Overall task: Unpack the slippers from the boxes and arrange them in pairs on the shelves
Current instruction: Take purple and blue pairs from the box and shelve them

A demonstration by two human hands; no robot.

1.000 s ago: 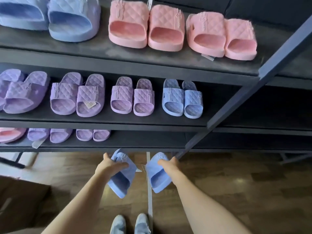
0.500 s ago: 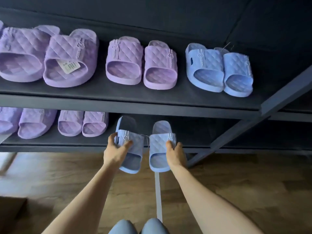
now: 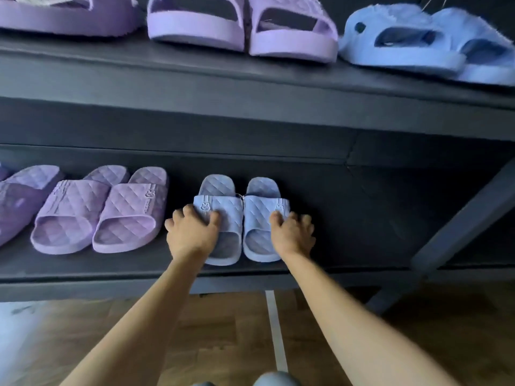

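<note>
- The left blue slipper (image 3: 230, 211) and the right blue slipper (image 3: 260, 215) sit side by side on the lower shelf (image 3: 362, 246), their inner edges touching and their toes pointing towards the back.
- The left hand (image 3: 192, 235) grips the left blue slipper, thumb on the quilted strap and fingers curled over its outer edge.
- The right hand (image 3: 292, 235) holds the right blue slipper the same way (thumb on the strap, fingers wrapped over the outer side).
- Just to the left on the same shelf is a purple pair (image 3: 97, 215), near the blue slippers but not touching them.
- The upper shelf (image 3: 250, 76) carries another purple pair (image 3: 242, 32) and a blue pair (image 3: 423, 43), seen from their open ends.
- A dark diagonal brace (image 3: 468, 215) crosses the rack at the right.
- Below is a wooden floor (image 3: 223, 330) with a white line (image 3: 274, 324).
</note>
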